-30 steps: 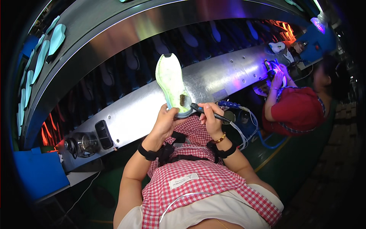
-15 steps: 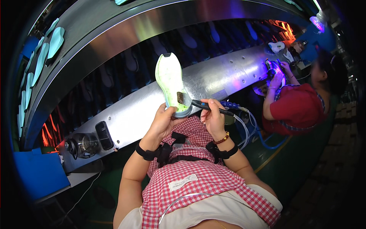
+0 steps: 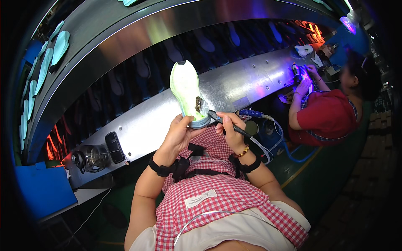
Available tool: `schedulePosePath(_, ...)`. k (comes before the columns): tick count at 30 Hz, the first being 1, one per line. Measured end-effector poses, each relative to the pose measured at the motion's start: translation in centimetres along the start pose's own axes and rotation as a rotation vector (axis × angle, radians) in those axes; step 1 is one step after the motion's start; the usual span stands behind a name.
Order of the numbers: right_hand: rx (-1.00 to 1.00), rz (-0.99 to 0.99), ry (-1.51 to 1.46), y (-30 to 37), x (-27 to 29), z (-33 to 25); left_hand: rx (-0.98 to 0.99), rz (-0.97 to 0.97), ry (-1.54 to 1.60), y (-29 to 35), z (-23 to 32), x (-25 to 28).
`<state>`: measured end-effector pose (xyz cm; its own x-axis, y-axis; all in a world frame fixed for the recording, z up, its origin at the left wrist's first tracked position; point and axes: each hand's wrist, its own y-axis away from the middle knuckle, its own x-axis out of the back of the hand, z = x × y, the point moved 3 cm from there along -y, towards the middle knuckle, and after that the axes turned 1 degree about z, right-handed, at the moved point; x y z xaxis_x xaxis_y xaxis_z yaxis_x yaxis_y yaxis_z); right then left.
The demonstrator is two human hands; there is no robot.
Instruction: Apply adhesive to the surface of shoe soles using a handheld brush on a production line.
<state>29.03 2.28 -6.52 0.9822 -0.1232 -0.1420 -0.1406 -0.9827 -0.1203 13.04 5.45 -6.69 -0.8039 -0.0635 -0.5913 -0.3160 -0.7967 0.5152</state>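
In my left hand [image 3: 180, 133] is a pale yellow-green shoe sole [image 3: 184, 83], gripped at its near, bluish end with the thumb on top. Its far end points away from me and carries a small black patch. My right hand [image 3: 231, 129] is closed round the dark handle of a brush [image 3: 215, 116], held at a slant. The brush's dark bristles [image 3: 199, 103] rest on the right side of the sole, around its middle to near part.
Below the sole runs a metal work ledge [image 3: 138, 125]. A glass pot [image 3: 95, 159] and a black tray [image 3: 114, 147] sit at its left. Beyond, a conveyor [image 3: 90, 37] carries pale blue soles [image 3: 60, 47]. A co-worker in red [image 3: 324, 117] works at the right, near blue hoses [image 3: 293, 157].
The brush has slid a little along the sole's right edge, its handle now tilted more steeply downward. My right hand shifted slightly left and down; the left hand and sole barely moved.
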Motion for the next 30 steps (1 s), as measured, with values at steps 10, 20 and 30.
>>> schedulePosePath(10, -0.164, 0.113, -0.396, 0.1, -0.1, -0.2, 0.003, -0.012, -0.021, 0.7, 0.4, -0.7)
schedulePosePath(20, -0.072, 0.076, -0.223, 0.6, -0.7, -0.9, -0.063, 0.011, 0.008, 0.8, 0.5, -1.2)
schedulePosePath(30, 0.163, -0.018, 0.003, 0.8, -0.9, -0.9, -0.087, 0.014, 0.052, 1.3, 0.7, -1.0)
